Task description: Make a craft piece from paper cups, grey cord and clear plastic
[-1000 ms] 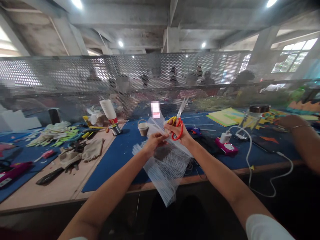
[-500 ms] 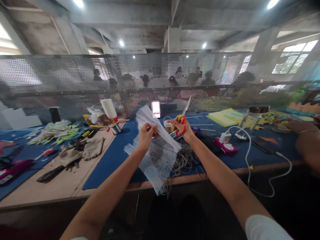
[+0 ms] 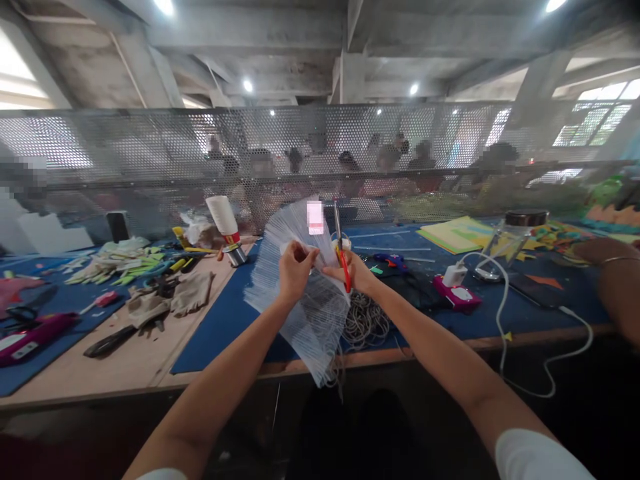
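Thumb and fingers of my left hand (image 3: 295, 272) pinch a white, see-through sheet with fine pleats or lines (image 3: 270, 263), which spreads out like a fan and hangs toward the table's front edge. In my right hand (image 3: 360, 273) is a pair of scissors (image 3: 346, 270) with red and yellow handles, its blades pointing up and away from me. The right fingertips also reach the sheet's right edge; whether they grip it I cannot tell. A heap of grey cord (image 3: 369, 319) lies below, partly covered by the sheet.
Stacked paper cups (image 3: 220, 215) rise at left, near work gloves (image 3: 190, 293). Rightward are a magenta power socket (image 3: 457, 293) with a white cable, a glass jar (image 3: 515, 243) and a person's arm (image 3: 613, 280). A perforated metal screen (image 3: 300, 133) stands behind the table.
My right hand has moved left to the sheet, and the scissors have swung more upright. The sheet has fanned out wider toward the upper left.
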A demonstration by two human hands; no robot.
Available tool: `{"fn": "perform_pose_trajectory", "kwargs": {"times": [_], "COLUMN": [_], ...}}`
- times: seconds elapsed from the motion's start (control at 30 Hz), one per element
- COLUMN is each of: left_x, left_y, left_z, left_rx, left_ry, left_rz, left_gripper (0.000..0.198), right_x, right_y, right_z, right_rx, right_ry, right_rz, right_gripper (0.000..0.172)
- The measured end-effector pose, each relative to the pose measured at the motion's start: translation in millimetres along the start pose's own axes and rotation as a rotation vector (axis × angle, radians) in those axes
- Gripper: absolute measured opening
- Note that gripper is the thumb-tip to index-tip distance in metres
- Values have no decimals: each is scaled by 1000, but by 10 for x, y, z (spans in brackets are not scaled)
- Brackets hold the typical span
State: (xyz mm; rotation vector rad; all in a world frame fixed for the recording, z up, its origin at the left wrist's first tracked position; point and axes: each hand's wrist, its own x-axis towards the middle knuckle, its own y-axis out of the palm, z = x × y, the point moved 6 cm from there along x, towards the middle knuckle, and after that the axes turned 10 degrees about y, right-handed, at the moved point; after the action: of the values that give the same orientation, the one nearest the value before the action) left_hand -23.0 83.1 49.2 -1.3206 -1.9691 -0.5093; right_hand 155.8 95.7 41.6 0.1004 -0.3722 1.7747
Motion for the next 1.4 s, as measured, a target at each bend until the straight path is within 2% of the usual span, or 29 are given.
{"fn": "perform_pose_trajectory", "kwargs": {"times": [0.1, 0.27, 0.47, 0.53, 0.63, 0.67, 0.7, 0.73, 0.8, 0.83, 0.87, 0.97, 1.1, 1.27, 1.4], "left_x": [41, 109, 81, 66, 9, -32, -89, -177, -489, -639, -739, -844, -821, -732, -645], "left_y": [-41, -133, -40, -52, -80, -32, 56, 193, 496, 580, 625, 671, 677, 686, 633], "left_z": [2, 40, 104, 8, -294, -380, -442, -484, -529, -537, -526, -431, -348, -275, -93], "left_rx": [-50, -107, -78, -39, -10, -47, -113, -208, -413, -476, -520, -674, -932, -1103, -1029], "left_ry": [-37, -124, -199, -150, 28, 46, 29, -26, -236, -337, -420, -650, -884, -974, -968], "left_rz": [-7, -54, 73, 44, -29, 29, 141, 328, 817, 981, 1050, 986, 839, 640, 347], "left_gripper": [29, 30, 31, 33, 37, 29, 22, 22, 30, 34, 37, 44, 44, 46, 19], "right_x": [40, 103, 78, 68, 57, 54, 52, 49, 43, 39, 35, 24, 8, -10, 15], "right_y": [-75, -201, -199, -212, -259, -274, -285, -292, -302, -307, -309, -290, -238, -182, -171], "right_z": [-34, -29, 9, 14, 28, 38, 50, 64, 92, 107, 122, 162, 193, 208, 178], "right_rx": [19, 253, 345, 368, 378, 373, 368, 367, 375, 380, 386, 405, 412, 496, 560], "right_ry": [-31, 36, 44, 29, 10, 3, -3, -11, -24, -32, -40, -54, -39, -30, -25], "right_rz": [-40, -105, -115, -136, -200, -214, -221, -220, -215, -215, -212, -180, -131, -76, -63], "right_gripper": [42, 48, 47, 46, 47, 47, 47, 46, 44, 43, 41, 37, 34, 38, 39]}}
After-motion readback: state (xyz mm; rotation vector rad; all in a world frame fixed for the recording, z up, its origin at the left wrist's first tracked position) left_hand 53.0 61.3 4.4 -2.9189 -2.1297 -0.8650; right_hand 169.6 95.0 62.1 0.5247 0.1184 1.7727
